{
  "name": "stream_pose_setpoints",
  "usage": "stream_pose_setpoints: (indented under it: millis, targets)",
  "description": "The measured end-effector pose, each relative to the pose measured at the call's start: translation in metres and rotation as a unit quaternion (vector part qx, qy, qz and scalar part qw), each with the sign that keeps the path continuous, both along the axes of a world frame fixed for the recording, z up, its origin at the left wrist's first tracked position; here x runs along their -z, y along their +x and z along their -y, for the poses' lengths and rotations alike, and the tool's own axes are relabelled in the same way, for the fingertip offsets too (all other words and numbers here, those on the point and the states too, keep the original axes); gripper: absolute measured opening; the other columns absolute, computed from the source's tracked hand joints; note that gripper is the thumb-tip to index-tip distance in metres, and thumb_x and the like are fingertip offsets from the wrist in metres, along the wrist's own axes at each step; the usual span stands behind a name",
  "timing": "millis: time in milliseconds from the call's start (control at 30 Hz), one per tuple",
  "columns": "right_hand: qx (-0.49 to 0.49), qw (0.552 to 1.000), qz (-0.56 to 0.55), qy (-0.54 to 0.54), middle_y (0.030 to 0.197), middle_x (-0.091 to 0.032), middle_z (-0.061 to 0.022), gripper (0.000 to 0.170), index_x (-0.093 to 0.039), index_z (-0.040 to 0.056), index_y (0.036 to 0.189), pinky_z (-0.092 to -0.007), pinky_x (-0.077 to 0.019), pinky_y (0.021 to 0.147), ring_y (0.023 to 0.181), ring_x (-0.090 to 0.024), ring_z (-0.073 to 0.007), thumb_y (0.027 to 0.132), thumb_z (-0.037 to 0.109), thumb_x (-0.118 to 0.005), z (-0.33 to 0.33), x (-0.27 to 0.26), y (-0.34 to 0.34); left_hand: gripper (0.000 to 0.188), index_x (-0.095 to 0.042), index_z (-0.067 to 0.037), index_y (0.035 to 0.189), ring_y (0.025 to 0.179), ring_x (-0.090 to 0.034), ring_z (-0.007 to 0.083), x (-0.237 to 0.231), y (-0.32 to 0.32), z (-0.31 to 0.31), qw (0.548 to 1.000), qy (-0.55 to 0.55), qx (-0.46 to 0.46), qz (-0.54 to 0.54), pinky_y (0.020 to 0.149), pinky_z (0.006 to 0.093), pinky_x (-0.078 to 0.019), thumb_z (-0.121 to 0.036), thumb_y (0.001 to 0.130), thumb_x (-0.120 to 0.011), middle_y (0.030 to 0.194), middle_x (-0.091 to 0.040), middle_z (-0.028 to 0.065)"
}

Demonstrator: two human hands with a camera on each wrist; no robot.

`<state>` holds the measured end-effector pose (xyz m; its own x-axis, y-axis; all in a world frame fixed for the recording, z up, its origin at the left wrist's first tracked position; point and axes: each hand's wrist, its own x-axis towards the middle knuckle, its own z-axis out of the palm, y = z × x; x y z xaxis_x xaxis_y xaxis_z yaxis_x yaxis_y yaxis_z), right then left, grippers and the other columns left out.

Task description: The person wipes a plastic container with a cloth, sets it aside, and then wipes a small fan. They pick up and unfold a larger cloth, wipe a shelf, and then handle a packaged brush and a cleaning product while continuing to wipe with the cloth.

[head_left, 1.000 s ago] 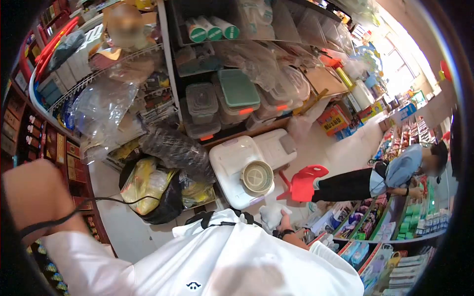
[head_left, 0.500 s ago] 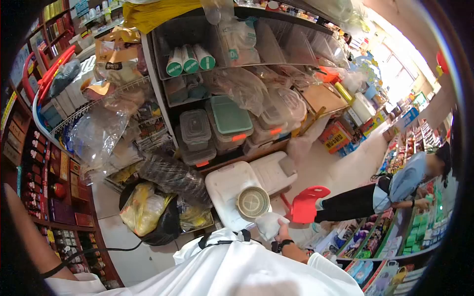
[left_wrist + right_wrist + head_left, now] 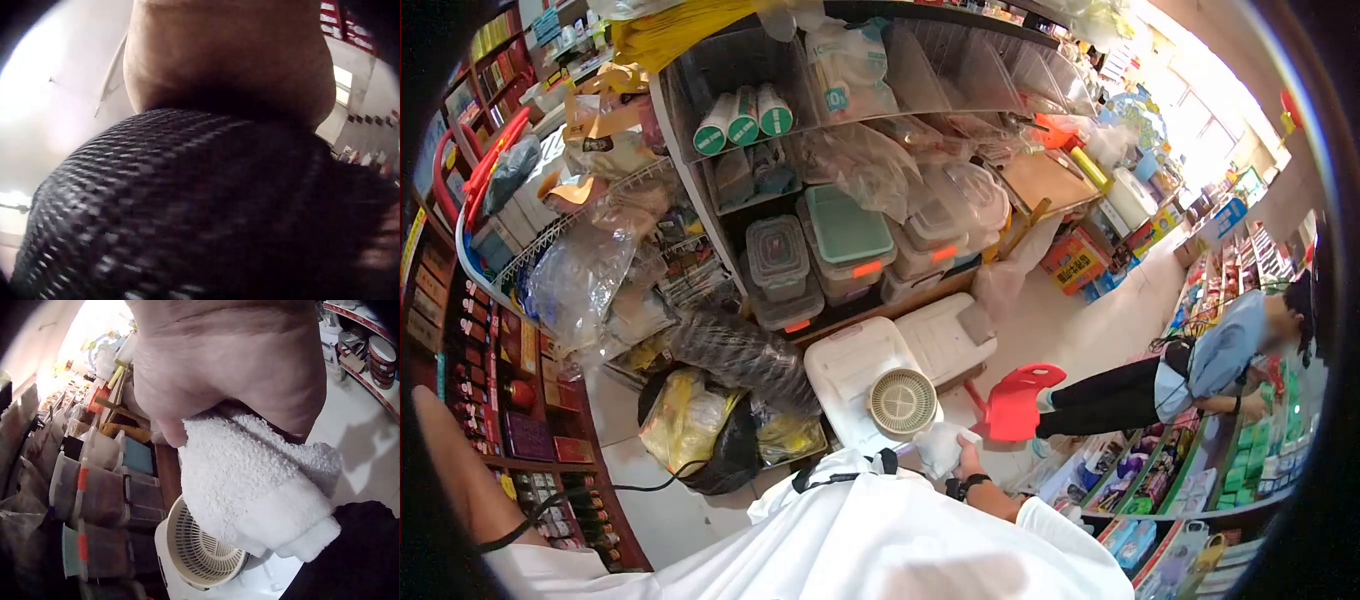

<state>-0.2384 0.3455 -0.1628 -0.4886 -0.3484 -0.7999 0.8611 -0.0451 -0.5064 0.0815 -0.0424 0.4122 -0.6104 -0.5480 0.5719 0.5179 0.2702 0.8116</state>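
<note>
My right hand [image 3: 228, 369] grips a bunched white terry towel [image 3: 250, 481], its fingers mostly hidden behind the cloth. In the head view this towel [image 3: 940, 448] is just below a round beige plastic basket [image 3: 902, 402], overlapping its edge. The basket rests on a white lidded bin [image 3: 850, 365]; in the right wrist view, the slotted basket [image 3: 200, 550] shows beneath the towel. My left arm is raised at the left edge of the head view. The left wrist view shows the base of my left hand [image 3: 228, 56] against a black ribbed surface [image 3: 162, 200], fingers hidden.
A red chair [image 3: 1015, 400] stands right of the bins, beside a person in a blue top [image 3: 1230, 345] at the shelves. Clear storage boxes [image 3: 778, 258] fill the rack ahead. Bagged items [image 3: 690, 410] sit on the left floor. A dark cable [image 3: 630, 488] hangs near my left arm.
The head view has tilted, so the shelves and basket sit lower in it. The right hand has brought the towel nearer the basket. My left forearm has shifted toward the left edge.
</note>
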Motion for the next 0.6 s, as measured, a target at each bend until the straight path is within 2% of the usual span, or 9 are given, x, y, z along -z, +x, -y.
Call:
stream_pose_setpoints:
  millis: [167,367,400,467,500,533,567,600]
  targets:
    - [-0.017,0.999,0.015,-0.031,0.142,-0.058,-0.0185,0.049,-0.046,0.0025,0.144,-0.0503,-0.0405,0.115,0.13,-0.057,-0.0365,0.104,0.03,-0.052,0.005,-0.003,-0.007,0.026,-0.056,-0.011,0.082,0.07,-0.053,0.013,0.04,-0.021,-0.005,0.996,0.051,0.0,0.066,0.062,0.0358,-0.0382,-0.028,0.095,-0.071,0.084,-0.057,0.0026]
    - [-0.021,1.0,0.003,-0.02,0.144,-0.057,-0.0181,0.052,-0.046,0.0038,0.146,-0.0509,-0.0397,0.115,0.132,-0.055,-0.0366,0.102,0.032,-0.054,-0.001,0.007,-0.012,0.03,-0.055,-0.01,0.075,0.064,-0.051,0.0112,0.099,-0.046,-0.01,0.983,0.11,-0.025,0.141,0.056,0.0329,-0.0364,-0.025,0.095,-0.072,0.076,-0.056,0.0006]
    - [-0.037,0.999,-0.003,-0.021,0.146,-0.055,-0.0181,0.056,-0.045,0.0045,0.147,-0.0513,-0.0384,0.116,0.134,-0.054,-0.0368,0.102,0.035,-0.054,-0.002,0.012,-0.012,0.031,-0.055,-0.01,0.074,0.063,-0.051,0.0109,0.107,-0.043,-0.008,0.98,0.12,-0.042,0.156,0.055,0.0324,-0.0361,-0.025,0.095,-0.072,0.075,-0.056,0.0003]
    - [-0.026,0.999,0.043,0.016,0.145,-0.057,-0.0165,0.053,-0.046,0.0042,0.146,-0.0514,-0.0391,0.116,0.132,-0.055,-0.0372,0.102,0.032,-0.054,-0.008,0.018,-0.016,0.033,-0.055,-0.009,0.071,0.061,-0.05,0.0102,0.122,-0.025,-0.006,0.969,0.135,-0.095,0.184,0.053,0.0314,-0.0355,-0.024,0.094,-0.072,0.072,-0.055,-0.0004]
    - [-0.035,0.998,0.041,-0.044,0.147,-0.055,-0.017,0.054,-0.045,0.004,0.148,-0.0518,-0.0376,0.117,0.134,-0.054,-0.0379,0.103,0.034,-0.051,-0.013,0.027,-0.017,0.034,-0.055,-0.009,0.07,0.06,-0.05,0.0099,0.131,-0.017,-0.004,0.963,0.142,-0.12,0.196,0.052,0.0309,-0.0352,-0.023,0.094,-0.073,0.071,-0.055,-0.0007]
    - [-0.028,0.998,0.047,-0.044,0.149,-0.053,-0.0183,0.054,-0.045,0.0023,0.148,-0.0524,-0.0361,0.118,0.134,-0.053,-0.0384,0.105,0.034,-0.047,-0.016,0.028,-0.017,0.034,-0.055,-0.009,0.069,0.059,-0.05,0.0096,0.141,-0.01,-0.002,0.957,0.147,-0.136,0.207,0.051,0.0304,-0.0349,-0.023,0.094,-0.073,0.07,-0.055,-0.001]
    - [-0.03,0.998,0.05,-0.012,0.148,-0.053,-0.0189,0.054,-0.045,0.0011,0.148,-0.0527,-0.036,0.118,0.135,-0.053,-0.0385,0.105,0.034,-0.046,-0.012,0.007,-0.013,0.035,-0.055,-0.009,0.067,0.058,-0.049,0.0093,0.146,-0.011,0.0,0.952,0.155,-0.149,0.217,0.05,0.0299,-0.0346,-0.023,0.094,-0.073,0.069,-0.055,-0.0013]
    - [-0.031,0.998,0.053,0.023,0.148,-0.053,-0.0196,0.054,-0.044,0.0,0.147,-0.0529,-0.0358,0.118,0.135,-0.052,-0.0387,0.106,0.034,-0.045,-0.012,-0.01,-0.012,0.045,-0.049,-0.01,0.061,0.05,-0.042,0.0068,0.198,-0.037,0.016,0.93,0.152,-0.194,0.272,0.047,0.026,-0.0289,-0.027,0.097,-0.069,0.057,-0.042,-0.0038]
